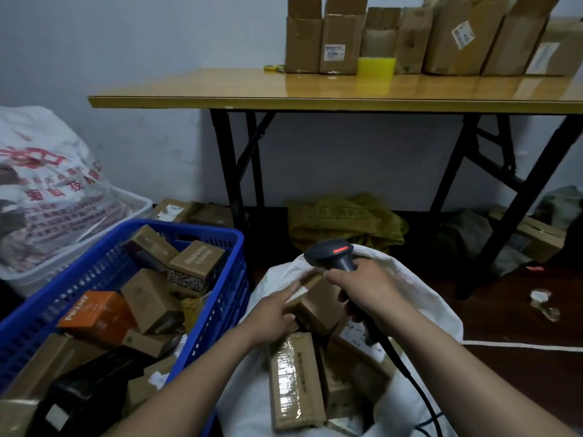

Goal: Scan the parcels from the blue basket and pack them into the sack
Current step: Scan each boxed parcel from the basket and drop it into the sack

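My left hand (275,313) grips a small brown cardboard parcel (318,302) over the open white sack (422,298). My right hand (366,290) holds a dark handheld scanner (331,252) just above that parcel, its red light lit and its cable trailing down to the right. Inside the sack lie several brown parcels, one long taped box (296,383) nearest me. The blue basket (217,307) stands to the left, filled with several cardboard parcels and an orange box (94,315).
A yellow folding table (284,89) with black legs stands ahead, with cardboard boxes along its back. A full printed white bag (47,184) rests in a white basket at left. Yellow-green sacks and boxes lie under the table on the dark floor.
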